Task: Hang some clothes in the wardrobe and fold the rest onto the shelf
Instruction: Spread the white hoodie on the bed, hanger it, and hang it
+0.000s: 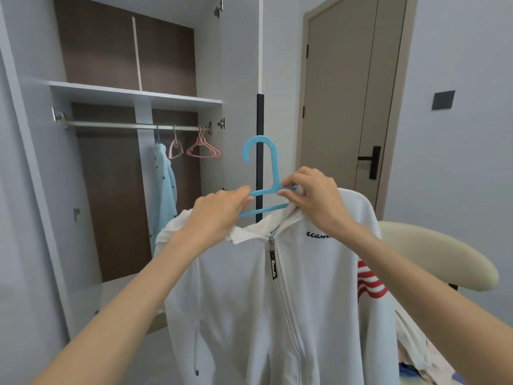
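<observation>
A white zip hoodie (249, 307) with black lettering and red sleeve stripes hangs in front of me on a blue plastic hanger (265, 168). My left hand (219, 215) grips the hanger's left arm together with the hoodie's collar. My right hand (311, 195) pinches the hanger's right arm and the fabric at the neck. The hanger's hook stands upright above both hands. Behind, the open wardrobe has a metal rail (133, 125) under a white shelf (133, 94).
On the rail hang a light blue patterned garment (165, 190) and two pink hangers (204, 148). A wardrobe door edge with a black handle (259, 120) stands just behind the blue hanger. A cream chair (438, 254) with loose clothes (410, 348) sits at right, near a closed door (349, 107).
</observation>
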